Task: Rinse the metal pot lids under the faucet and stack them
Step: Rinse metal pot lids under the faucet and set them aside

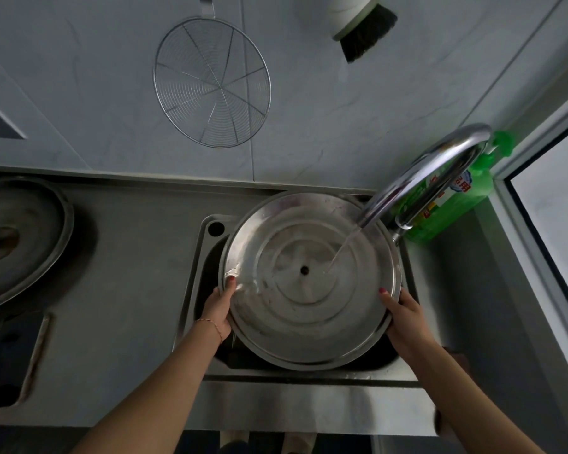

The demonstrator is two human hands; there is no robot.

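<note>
A grey steel counter (138,244) carries a sink (387,371). Over it the large metal lid (295,309) tilts underside-up beneath the faucet (417,181). Left hand (218,311) and right hand (404,317) grasp opposite rims, fingers curled over the edge. A second lid (17,244) waits far left, likelier the left hand's reach.

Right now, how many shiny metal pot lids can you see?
2. One big round metal lid is held over the sink under the running water. Another round metal lid lies on the counter at the left. More may be hidden in the sink.
</note>
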